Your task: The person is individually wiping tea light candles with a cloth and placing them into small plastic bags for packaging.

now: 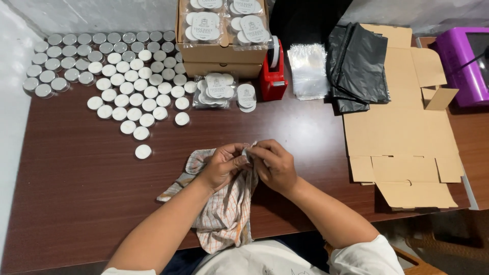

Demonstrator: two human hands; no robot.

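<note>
Both hands meet over the front middle of a dark brown table (76, 178). My left hand (221, 165) holds a checked cloth (224, 214) bunched around a small round tin (247, 152), of which only an edge shows. My right hand (275, 165) grips the same tin from the right, fingers curled. The cloth hangs down over the table's front edge toward my lap.
Several small round white-lidded tins (122, 86) cover the back left. An open cardboard box (219, 53) of bagged tins stands behind, bagged tins (219, 91) in front. A red tape dispenser (273, 74), clear bags (308, 71), black bags (359, 66), flattened cardboard (402, 122), purple device (466, 63) lie right.
</note>
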